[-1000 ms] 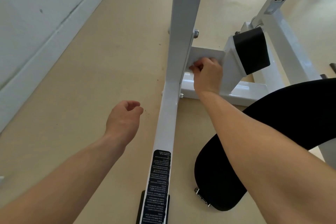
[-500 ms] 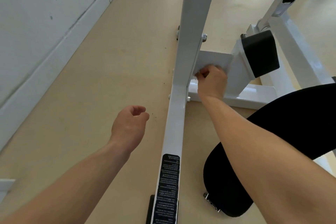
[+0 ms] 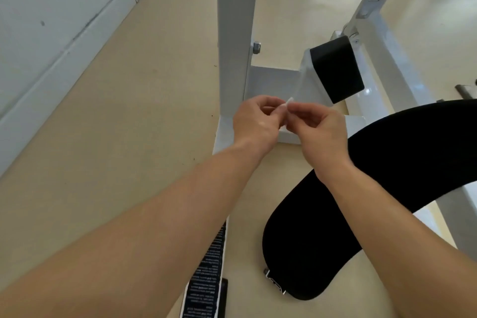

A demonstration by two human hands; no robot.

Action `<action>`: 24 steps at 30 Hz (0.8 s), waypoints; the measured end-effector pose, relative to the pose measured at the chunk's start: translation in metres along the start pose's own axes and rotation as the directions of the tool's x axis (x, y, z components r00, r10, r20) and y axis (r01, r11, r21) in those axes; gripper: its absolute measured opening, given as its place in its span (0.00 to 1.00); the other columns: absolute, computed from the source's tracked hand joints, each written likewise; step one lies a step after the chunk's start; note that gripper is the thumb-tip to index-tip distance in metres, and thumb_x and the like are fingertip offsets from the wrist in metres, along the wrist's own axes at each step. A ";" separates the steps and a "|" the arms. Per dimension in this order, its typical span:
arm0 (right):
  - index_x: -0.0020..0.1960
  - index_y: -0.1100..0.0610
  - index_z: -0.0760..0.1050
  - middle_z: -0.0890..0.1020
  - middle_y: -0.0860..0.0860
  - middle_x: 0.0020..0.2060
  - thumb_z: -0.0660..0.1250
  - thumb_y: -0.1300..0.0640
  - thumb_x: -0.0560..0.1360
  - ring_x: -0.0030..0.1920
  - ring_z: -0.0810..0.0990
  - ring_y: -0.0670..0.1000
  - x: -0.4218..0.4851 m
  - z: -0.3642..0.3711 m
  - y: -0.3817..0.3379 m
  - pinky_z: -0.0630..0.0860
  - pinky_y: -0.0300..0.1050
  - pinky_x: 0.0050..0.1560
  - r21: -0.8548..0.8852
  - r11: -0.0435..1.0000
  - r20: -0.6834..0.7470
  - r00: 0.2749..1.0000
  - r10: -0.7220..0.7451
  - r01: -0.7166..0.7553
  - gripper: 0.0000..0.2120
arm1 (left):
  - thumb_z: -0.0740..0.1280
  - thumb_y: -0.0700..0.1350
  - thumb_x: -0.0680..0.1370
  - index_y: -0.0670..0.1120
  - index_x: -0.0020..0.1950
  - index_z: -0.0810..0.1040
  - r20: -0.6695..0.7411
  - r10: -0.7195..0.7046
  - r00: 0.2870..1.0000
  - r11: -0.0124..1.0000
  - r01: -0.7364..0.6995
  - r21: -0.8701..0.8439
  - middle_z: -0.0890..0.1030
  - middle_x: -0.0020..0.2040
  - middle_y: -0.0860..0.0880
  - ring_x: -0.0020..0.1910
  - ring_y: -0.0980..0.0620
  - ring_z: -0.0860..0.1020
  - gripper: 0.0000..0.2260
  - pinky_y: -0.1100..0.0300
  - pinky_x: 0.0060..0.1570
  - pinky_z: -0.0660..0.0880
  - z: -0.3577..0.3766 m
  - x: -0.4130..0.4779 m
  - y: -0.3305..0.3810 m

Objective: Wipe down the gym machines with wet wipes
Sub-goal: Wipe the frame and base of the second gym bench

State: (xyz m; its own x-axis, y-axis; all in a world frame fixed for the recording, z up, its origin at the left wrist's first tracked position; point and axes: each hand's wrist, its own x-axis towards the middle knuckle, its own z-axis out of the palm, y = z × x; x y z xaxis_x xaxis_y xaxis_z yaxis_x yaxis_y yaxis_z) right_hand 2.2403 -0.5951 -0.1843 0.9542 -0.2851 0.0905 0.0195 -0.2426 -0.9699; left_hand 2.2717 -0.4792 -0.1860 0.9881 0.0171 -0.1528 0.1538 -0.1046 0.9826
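While left hand (image 3: 258, 124) pinches wet wipe (image 3: 289, 101), right hand (image 3: 320, 131) pinches it too.

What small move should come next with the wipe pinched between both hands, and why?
Probably draw the hands apart to open the wipe out flat. The left hand and the right hand both pinch the wipe, which looks bunched small, with only a corner showing. It appears to be held off the white frame plate. Spread out, it would likely cover more of that plate.
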 end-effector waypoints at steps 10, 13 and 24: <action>0.50 0.52 0.82 0.85 0.48 0.46 0.65 0.63 0.80 0.46 0.85 0.48 0.007 -0.015 -0.006 0.83 0.39 0.44 0.115 0.986 -0.118 0.984 0.135 -0.121 0.10 | 0.70 0.44 0.79 0.47 0.54 0.83 -0.481 0.254 0.839 0.958 -0.152 0.242 0.81 0.52 0.49 0.50 0.52 0.79 0.05 0.66 0.50 0.71 0.054 0.046 0.004; 0.49 0.52 0.83 0.85 0.48 0.45 0.65 0.62 0.80 0.45 0.84 0.47 0.010 -0.016 -0.002 0.83 0.40 0.44 0.122 0.984 -0.122 0.981 0.148 -0.133 0.09 | 0.69 0.46 0.80 0.48 0.56 0.84 -0.466 0.262 0.845 0.945 -0.127 0.302 0.81 0.53 0.51 0.50 0.54 0.79 0.07 0.68 0.49 0.69 0.056 0.051 -0.005; 0.49 0.52 0.83 0.85 0.51 0.48 0.65 0.63 0.79 0.46 0.84 0.49 0.009 -0.019 0.010 0.83 0.44 0.46 0.120 0.972 -0.143 0.965 0.219 -0.203 0.10 | 0.71 0.47 0.79 0.46 0.50 0.86 -0.474 0.252 0.844 0.963 -0.169 0.211 0.84 0.42 0.54 0.40 0.58 0.78 0.06 0.74 0.39 0.68 0.055 0.054 0.008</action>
State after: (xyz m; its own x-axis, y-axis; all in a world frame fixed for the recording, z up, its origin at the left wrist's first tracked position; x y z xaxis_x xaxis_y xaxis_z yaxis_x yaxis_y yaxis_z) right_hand 2.2433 -0.6178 -0.1885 0.8826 -0.4607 -0.0932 -0.1389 -0.0663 -0.9881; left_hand 2.3260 -0.5334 -0.1918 0.8722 0.4592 0.1686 -0.0185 -0.3135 0.9494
